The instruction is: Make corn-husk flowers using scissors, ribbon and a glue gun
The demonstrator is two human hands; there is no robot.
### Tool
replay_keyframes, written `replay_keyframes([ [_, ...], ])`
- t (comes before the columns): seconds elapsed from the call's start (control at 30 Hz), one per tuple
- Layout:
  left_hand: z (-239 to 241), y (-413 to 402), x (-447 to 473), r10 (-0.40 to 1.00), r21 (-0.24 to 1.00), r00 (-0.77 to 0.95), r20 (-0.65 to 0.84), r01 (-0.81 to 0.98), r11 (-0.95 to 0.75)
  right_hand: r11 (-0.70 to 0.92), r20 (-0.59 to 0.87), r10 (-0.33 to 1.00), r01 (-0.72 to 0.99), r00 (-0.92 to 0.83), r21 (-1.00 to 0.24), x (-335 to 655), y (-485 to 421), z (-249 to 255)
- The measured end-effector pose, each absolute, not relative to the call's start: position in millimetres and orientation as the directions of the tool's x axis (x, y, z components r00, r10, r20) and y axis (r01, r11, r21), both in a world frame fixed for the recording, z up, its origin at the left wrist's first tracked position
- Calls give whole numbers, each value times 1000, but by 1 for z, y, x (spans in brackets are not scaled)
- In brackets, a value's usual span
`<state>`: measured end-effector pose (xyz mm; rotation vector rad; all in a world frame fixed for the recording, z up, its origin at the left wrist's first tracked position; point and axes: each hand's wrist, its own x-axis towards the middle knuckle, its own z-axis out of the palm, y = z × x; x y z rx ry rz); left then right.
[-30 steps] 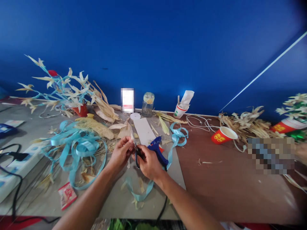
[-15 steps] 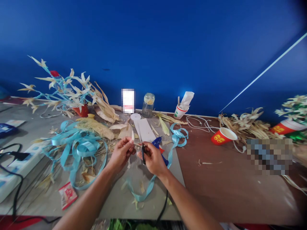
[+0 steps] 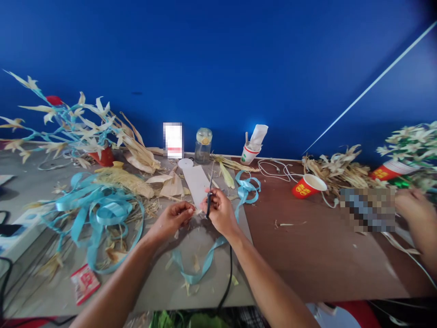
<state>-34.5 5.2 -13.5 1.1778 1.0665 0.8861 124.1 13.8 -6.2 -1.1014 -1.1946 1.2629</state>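
Near the middle of the table, my right hand (image 3: 220, 212) is closed on a pair of scissors (image 3: 209, 202) with black handles and a thin metal blade pointing up and away. Just to its left, my left hand (image 3: 175, 217) is closed in a pinch, with a small pale scrap of corn husk (image 3: 198, 212) at its fingertips, partly hidden. Beyond both hands lies a flat pale card (image 3: 195, 180). A light blue ribbon (image 3: 191, 277) curls on the table below them and passes behind my right wrist.
At left lie a heap of blue ribbon (image 3: 114, 212), a husk-flower branch (image 3: 68, 123) and a power strip (image 3: 29, 228). A clear bottle (image 3: 203, 148) stands near the wall. To the right are a red paper cup (image 3: 309, 187), dried husks (image 3: 336, 168) and another person's hand (image 3: 411, 205).
My left hand has lowered, and the upright husk strip at its fingertips no longer shows. The scissors now point more upright. The view has shifted right, and another person's hand shows more at right.
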Motion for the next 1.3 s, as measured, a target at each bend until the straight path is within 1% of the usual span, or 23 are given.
replay_keyframes([
  [0.1, -15, 6, -37, 944, 985, 282, -171, 29, 169, 22, 23, 999, -42, -42, -999, 125, 15, -7],
  [0.23, -16, 7, -40, 946, 987, 280, -163, 52, 155, -23, -21, 999, -67, -28, -997, 129, 17, -6],
  [0.43, -17, 7, -41, 944, 988, 292, -154, 47, 147, -105, -90, 988, -115, -129, -988, 133, 17, -5],
  [0.53, -17, 7, -42, 936, 978, 294, -193, -14, 206, -120, -99, 986, -164, -133, -979, 131, 17, -6],
  [0.63, -19, 8, -44, 933, 959, 282, -223, -110, 262, -105, -90, 993, -224, -78, -969, 130, 16, -5],
  [0.7, -20, 9, -44, 937, 956, 272, -220, -133, 263, -93, -85, 995, -243, -44, -966, 130, 16, -4],
  [0.77, -21, 10, -44, 939, 962, 273, -208, -117, 247, -92, -86, 996, -239, -38, -967, 130, 15, -2],
  [0.9, -21, 10, -43, 938, 979, 291, -189, -14, 202, -111, -99, 993, -207, -64, -972, 127, 14, -4],
  [0.97, -21, 10, -43, 937, 982, 296, -184, 6, 191, -113, -104, 993, -190, -56, -975, 125, 15, -6],
  [1.03, -22, 10, -43, 944, 978, 271, -190, -32, 206, -110, -107, 994, -198, -26, -974, 125, 15, -7],
  [1.07, -22, 10, -43, 949, 973, 251, -192, -80, 218, -100, -103, 995, -221, 2, -970, 125, 16, -7],
  [1.13, -21, 10, -43, 958, 949, 227, -177, -217, 227, -52, -82, 992, -278, 96, -959, 125, 16, -7],
  [1.2, -21, 9, -41, 958, 916, 248, -143, -332, 223, 6, -61, 976, -305, 211, -952, 125, 15, -7],
  [1.3, -21, 6, -34, 946, 902, 291, -144, -355, 246, 57, -36, 949, -285, 313, -957, 118, 12, -12],
])
